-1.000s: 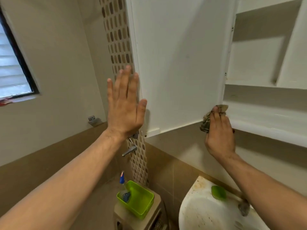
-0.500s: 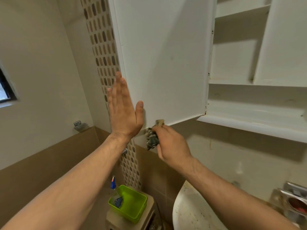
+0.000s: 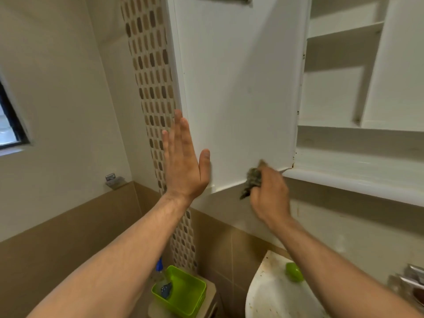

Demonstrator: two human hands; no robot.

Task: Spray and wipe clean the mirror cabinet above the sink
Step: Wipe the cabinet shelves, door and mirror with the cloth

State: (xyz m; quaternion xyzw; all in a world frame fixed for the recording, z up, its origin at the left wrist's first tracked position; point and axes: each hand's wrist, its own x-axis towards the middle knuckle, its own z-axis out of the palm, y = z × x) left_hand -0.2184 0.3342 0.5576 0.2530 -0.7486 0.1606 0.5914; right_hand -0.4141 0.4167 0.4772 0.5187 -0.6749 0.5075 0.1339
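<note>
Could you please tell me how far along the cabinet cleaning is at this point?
Looks done: the cabinet door is open and the spray bottle stands down by the green basket, not in hand. In hand: the left hand steadies the door while the right hand holds a cloth against its bottom edge. Left: the shelves and mirror side, whose state I cannot judge here.

- Window (image 3: 9, 125), dark frame: 9 o'clock, at the picture's edge.
- Mosaic tile strip (image 3: 151, 76), vertical, beige and brown: 11 o'clock down to 6.
- Metal wall fitting (image 3: 113, 180): 8 o'clock, just above the brown wall tiles (image 3: 57, 237).
- Green basket (image 3: 183, 307) on a beige stand (image 3: 210, 294): 6 o'clock.
- Green oval object (image 3: 294, 273): 5 o'clock.
- Metal rack (image 3: 413, 278), blurred: 4 o'clock.
</note>
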